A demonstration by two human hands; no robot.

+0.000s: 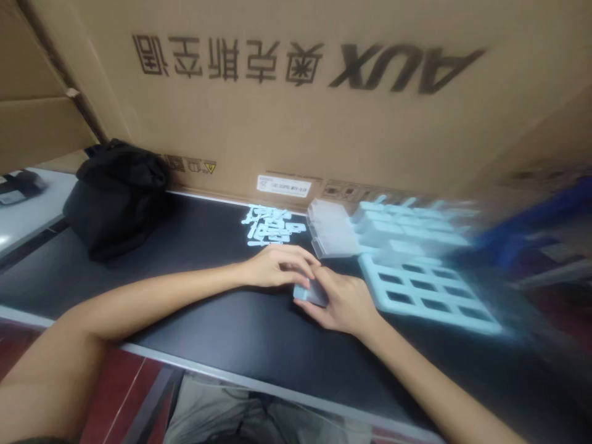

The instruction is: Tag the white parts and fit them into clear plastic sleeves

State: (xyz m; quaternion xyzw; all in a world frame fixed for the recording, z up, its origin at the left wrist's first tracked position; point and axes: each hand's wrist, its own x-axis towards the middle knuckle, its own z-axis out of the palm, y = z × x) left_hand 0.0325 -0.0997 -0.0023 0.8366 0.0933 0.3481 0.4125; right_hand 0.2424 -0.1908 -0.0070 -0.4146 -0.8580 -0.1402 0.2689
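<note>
My right hand (346,301) is wrapped around a small light-blue ice pop mould (315,292) with a greyish translucent top, held low over the black table. The curled fingers of my left hand (280,265) press on the same mould from its upper left side, and partly hide it. Just beyond my left hand lies a loose pile of light-blue ice pop sticks (271,225). Past my right hand, translucent lids (333,227) are stacked beside several light-blue ice pop moulds (407,225). A light-blue tray (400,302) with rectangular openings lies nearer to me.
A large cardboard box (287,129) with upside-down print stands along the table's back edge. On the left, a black cloth bag (120,197) sits on the table (222,336). Something blue (531,216) is blurred at the far right.
</note>
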